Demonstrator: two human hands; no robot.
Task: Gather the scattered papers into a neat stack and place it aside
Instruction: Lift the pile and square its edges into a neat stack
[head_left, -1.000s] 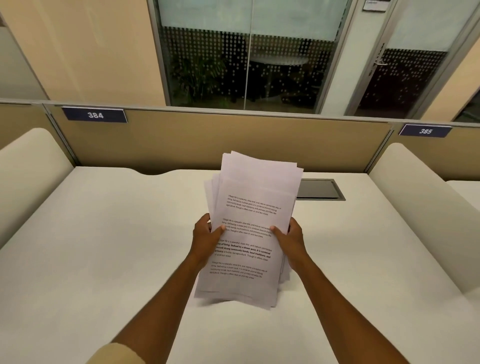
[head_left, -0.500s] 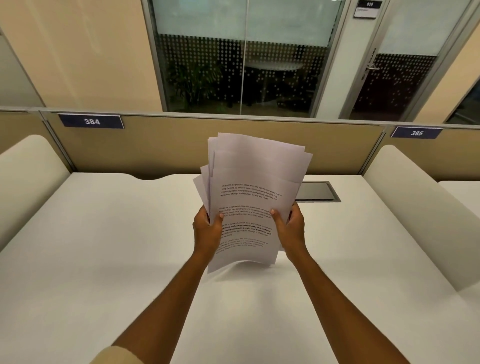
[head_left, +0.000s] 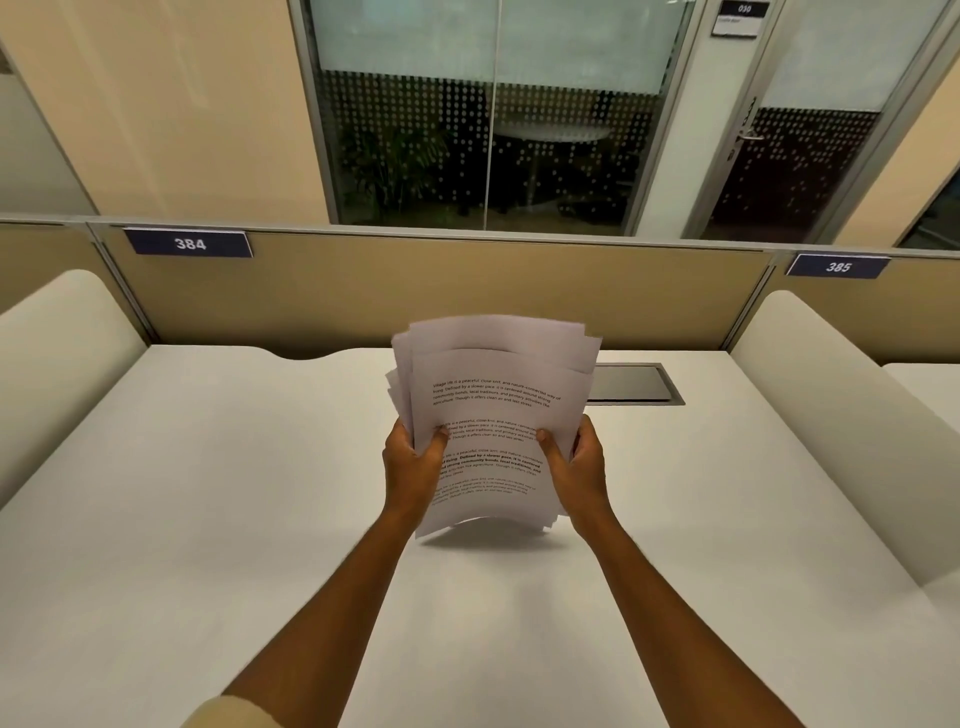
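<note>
Your left hand (head_left: 413, 467) and right hand (head_left: 579, 465) clamp the uneven papers (head_left: 493, 410) by their sides, upright above the desk (head_left: 208, 519), near its cable hatch (head_left: 636, 383).

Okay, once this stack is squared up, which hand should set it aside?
Probably the left hand. Both hands grip the papers evenly, but the desk is wide and bare on the left, while the grommet cover lies behind the right hand.

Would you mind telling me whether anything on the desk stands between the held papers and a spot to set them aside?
Nothing visible does: the desk beside the papers is bare.
</note>
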